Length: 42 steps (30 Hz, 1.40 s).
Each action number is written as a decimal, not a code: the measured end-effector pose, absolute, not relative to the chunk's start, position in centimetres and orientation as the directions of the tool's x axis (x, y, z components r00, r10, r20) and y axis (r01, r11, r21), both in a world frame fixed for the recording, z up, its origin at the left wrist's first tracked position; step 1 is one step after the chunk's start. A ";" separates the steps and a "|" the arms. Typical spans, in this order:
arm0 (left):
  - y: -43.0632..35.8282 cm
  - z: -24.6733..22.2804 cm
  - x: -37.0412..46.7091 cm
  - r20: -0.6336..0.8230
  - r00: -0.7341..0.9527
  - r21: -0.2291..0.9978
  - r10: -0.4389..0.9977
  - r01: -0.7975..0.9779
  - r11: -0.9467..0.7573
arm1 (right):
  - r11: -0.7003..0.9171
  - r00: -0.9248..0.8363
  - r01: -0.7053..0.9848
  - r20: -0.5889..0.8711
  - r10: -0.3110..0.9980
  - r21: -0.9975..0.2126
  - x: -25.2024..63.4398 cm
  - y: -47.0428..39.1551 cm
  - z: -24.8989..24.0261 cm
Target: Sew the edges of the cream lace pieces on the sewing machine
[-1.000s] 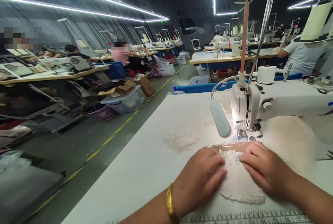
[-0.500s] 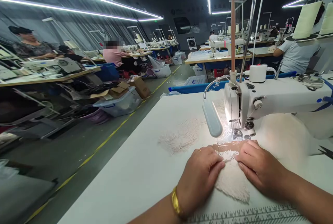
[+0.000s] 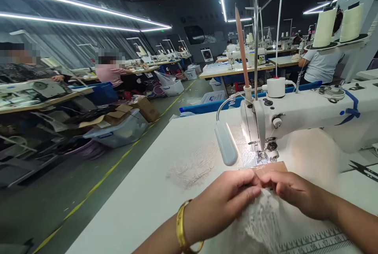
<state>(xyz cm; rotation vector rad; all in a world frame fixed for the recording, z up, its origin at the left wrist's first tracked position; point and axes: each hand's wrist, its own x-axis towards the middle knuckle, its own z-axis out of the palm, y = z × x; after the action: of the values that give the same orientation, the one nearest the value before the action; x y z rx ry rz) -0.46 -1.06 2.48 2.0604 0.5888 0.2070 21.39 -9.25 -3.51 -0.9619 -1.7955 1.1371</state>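
Note:
My left hand (image 3: 236, 193), with a gold bangle at the wrist, pinches the top edge of a cream lace piece (image 3: 264, 220) between thumb and fingers. My right hand (image 3: 301, 195) is curled at the same edge, its fingertips meeting the left ones; the exact grip is partly hidden. The lace hangs down toward me, slightly blurred. Just beyond my fingers, a tan strip (image 3: 277, 166) lies in front of the presser foot (image 3: 261, 155) of a white sewing machine (image 3: 298, 114). Another lace piece (image 3: 195, 165) rests on the table to the left.
A grey lamp head (image 3: 226, 143) hangs left of the needle. Black thread snips (image 3: 364, 170) lie at the right, and a printed ruler (image 3: 319, 240) runs along the front of the white table (image 3: 132, 206). Thread cones (image 3: 325, 27) stand behind. Co-workers sit at other machines.
My hands have come together along the lace's top edge. The lace has been lifted and bunched, its lower part now hanging in folds. The view has turned slightly right.

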 end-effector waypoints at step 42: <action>-1.5 0.8 -0.8 -0.091 0.721 0.881 0.687 0.380 -0.283 | 0.063 -0.028 0.237 0.058 0.998 -0.969 19.9 -10.2 -3.7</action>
<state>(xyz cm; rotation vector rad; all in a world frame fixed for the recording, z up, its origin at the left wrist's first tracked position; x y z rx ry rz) -0.77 -1.47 0.82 1.9053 0.8231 0.3769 19.92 -10.18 -3.73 -1.3266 -1.4277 1.0554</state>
